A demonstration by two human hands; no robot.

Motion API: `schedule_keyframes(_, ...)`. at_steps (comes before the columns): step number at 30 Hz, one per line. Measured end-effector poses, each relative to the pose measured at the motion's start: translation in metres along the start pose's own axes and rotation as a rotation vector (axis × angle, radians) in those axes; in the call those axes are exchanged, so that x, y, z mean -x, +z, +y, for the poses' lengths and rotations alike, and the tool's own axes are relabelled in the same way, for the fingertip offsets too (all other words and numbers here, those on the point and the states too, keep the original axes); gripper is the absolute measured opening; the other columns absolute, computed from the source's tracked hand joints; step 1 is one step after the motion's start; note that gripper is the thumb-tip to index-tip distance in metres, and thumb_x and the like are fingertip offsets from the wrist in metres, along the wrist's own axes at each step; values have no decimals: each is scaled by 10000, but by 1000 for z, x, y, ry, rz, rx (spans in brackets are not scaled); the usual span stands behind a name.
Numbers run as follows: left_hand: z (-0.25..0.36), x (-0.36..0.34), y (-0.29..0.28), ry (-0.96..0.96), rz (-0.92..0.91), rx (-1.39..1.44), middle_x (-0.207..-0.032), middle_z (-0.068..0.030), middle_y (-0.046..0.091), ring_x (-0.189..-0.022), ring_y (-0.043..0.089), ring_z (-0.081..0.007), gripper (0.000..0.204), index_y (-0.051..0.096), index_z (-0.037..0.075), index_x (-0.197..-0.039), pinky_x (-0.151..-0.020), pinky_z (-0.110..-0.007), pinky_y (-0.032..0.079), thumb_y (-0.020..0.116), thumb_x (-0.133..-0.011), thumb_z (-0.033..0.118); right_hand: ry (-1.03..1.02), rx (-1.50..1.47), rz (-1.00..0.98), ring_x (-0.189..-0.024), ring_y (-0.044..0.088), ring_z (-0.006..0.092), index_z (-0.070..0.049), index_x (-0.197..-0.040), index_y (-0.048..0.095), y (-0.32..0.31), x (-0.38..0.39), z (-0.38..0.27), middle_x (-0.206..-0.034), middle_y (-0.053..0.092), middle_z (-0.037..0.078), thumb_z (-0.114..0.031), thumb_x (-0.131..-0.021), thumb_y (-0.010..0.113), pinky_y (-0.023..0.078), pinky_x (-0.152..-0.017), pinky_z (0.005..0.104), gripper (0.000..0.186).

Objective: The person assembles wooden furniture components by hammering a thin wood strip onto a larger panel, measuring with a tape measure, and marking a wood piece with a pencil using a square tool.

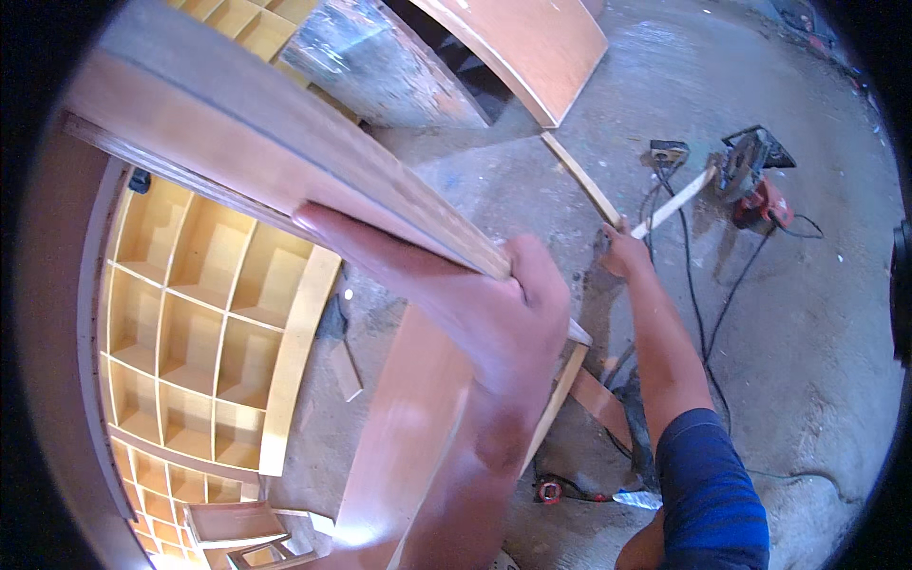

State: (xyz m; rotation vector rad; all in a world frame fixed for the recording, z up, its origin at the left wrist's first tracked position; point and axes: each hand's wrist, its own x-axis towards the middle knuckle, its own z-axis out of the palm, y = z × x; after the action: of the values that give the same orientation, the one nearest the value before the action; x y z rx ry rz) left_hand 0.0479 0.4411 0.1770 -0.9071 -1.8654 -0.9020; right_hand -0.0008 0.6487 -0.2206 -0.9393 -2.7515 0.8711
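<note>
My left hand (503, 313), large in the foreground, grips the end of a long wooden board (351, 180) that slants up to the upper left; some fingers lie along its side, others curl at the end. My right hand (622, 252), below a dark blue sleeve, holds the lower end of a narrow pale wooden strip (579, 176) lying diagonally over the floor. Another pale strip (670, 209) runs from near that hand toward a circular saw (755, 171) with a red body.
Yellow gridded wooden shelving (190, 323) stands at left. Curved panels (541, 52) and a paint-stained board (370, 71) are at top. A wide wooden panel (389, 408) is below my left hand. Black cables (708, 323) cross the concrete floor, near a small red object (549, 489).
</note>
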Motion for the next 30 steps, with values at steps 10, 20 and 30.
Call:
schedule_keyframes(10, 1, -3, -2, -67, -41, -22, -1674, -425, -12, -1572, 2, -583, 1093, -100, -167, -1602, -1295, -600, 30, 577, -768, 40, 58, 23, 44, -981, 723, 417, -85, -1167, 710, 2, 31, 15, -1183, 637, 197, -253, -850, 802, 592, -864, 526, 371)
schedule_keyframes(20, -7, 2, -7, -71, -12, -39, -1675, -430, -35, -1565, -14, -610, 1116, -117, -145, -1614, -1289, -621, 46, 567, -749, 25, 131, 128, 76, -880, 752, 418, 17, -1245, 585, -40, 144, 29, -931, 744, 211, -254, -858, 780, 593, -772, 538, 511)
schedule_keyframes(30, -25, 5, 3, 36, -2, -90, -1669, -438, -23, -1559, -7, -623, 1133, -97, -138, -1619, -1275, -659, 54, 585, -733, 43, 314, 187, 294, -854, 757, 452, 21, -1233, 511, -26, 114, 97, -941, 762, 252, -189, -942, 661, 611, -775, 543, 389)
